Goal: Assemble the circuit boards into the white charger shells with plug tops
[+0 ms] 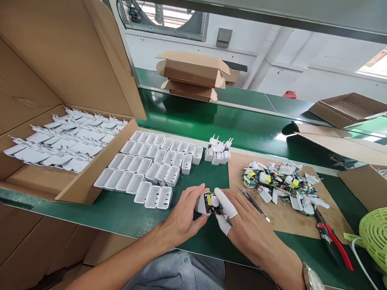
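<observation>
Over the near edge of the green bench, my left hand point(184, 215) is closed around a white plastic charger housing point(200, 204). A small circuit board point(213, 201) with a yellow part sits at the housing's open end; how deep it goes inside is hidden. My right hand point(242, 213), with white covers on the thumb and index finger, pinches the board from the right. Rows of white housings point(142, 161) stand to the left, open side up. Beyond my hands is a small cluster of housings with plug pins point(217, 150).
At right, a pile of circuit boards and white plug parts point(281, 181) lies on brown cardboard point(290, 225), beside tweezers point(254, 203) and red-handled pliers point(332, 239). A green fan point(375, 237) stands far right. An open carton point(99, 177) of white chargers point(66, 141) occupies the left.
</observation>
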The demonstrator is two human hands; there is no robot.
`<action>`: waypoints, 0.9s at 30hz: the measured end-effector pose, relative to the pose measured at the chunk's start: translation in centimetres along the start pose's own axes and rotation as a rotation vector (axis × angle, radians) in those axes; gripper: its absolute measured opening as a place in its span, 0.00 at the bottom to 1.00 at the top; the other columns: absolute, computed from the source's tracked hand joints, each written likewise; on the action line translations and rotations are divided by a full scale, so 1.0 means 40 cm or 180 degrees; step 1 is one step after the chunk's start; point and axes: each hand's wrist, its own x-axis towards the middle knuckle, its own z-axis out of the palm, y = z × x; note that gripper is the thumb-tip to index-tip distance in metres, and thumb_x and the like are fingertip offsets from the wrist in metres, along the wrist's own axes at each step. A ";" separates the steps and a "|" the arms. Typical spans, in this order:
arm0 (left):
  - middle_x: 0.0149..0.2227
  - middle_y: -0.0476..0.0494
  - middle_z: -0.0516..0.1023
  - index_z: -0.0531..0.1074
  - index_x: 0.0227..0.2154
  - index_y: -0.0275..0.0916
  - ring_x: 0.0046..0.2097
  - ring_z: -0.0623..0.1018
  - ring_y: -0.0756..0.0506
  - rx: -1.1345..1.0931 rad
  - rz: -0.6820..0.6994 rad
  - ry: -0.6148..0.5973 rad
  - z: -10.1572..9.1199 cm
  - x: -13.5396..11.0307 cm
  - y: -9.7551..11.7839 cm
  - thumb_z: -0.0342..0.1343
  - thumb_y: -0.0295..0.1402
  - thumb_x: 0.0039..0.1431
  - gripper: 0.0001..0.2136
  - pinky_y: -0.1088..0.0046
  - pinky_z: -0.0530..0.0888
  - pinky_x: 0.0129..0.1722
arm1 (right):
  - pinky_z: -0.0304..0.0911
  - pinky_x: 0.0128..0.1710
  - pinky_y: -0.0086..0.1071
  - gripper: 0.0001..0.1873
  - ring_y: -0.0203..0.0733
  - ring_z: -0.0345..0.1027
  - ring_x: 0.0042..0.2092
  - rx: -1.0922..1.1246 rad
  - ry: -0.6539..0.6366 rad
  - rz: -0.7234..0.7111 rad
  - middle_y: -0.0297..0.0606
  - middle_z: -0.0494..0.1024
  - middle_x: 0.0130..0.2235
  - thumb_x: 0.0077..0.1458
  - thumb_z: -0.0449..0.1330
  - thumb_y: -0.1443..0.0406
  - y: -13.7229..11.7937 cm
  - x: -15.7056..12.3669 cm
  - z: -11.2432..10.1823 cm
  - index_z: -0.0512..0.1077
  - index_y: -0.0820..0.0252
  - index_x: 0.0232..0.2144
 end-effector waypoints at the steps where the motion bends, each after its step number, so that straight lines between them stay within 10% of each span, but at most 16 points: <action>1: 0.63 0.39 0.70 0.44 0.72 0.51 0.64 0.68 0.37 0.0001 0.0015 0.0016 0.000 0.001 0.001 0.59 0.22 0.61 0.43 0.50 0.71 0.63 | 0.77 0.50 0.49 0.28 0.58 0.72 0.54 0.0014 0.0005 -0.0013 0.57 0.77 0.53 0.56 0.51 0.80 0.000 0.001 0.000 0.63 0.75 0.60; 14: 0.64 0.37 0.66 0.43 0.73 0.52 0.65 0.68 0.38 -0.0143 0.0026 -0.0156 0.003 -0.004 -0.002 0.57 0.23 0.65 0.40 0.50 0.70 0.64 | 0.76 0.48 0.48 0.30 0.55 0.73 0.53 0.0189 -0.0117 -0.0169 0.55 0.78 0.51 0.53 0.47 0.81 0.007 0.002 0.004 0.65 0.68 0.58; 21: 0.62 0.35 0.69 0.49 0.72 0.49 0.64 0.71 0.37 0.0072 -0.0039 -0.0315 -0.001 -0.004 -0.006 0.55 0.24 0.66 0.35 0.51 0.75 0.61 | 0.76 0.35 0.42 0.23 0.50 0.75 0.37 0.0352 0.0230 0.0370 0.45 0.80 0.38 0.66 0.56 0.67 0.002 -0.009 0.036 0.62 0.65 0.62; 27: 0.68 0.38 0.69 0.49 0.71 0.48 0.68 0.71 0.40 -0.0404 -0.0435 -0.0187 -0.005 -0.007 0.003 0.50 0.28 0.71 0.30 0.54 0.72 0.65 | 0.75 0.55 0.43 0.19 0.47 0.74 0.58 0.1266 0.0020 0.0769 0.48 0.77 0.58 0.69 0.55 0.68 0.046 -0.039 0.048 0.67 0.54 0.60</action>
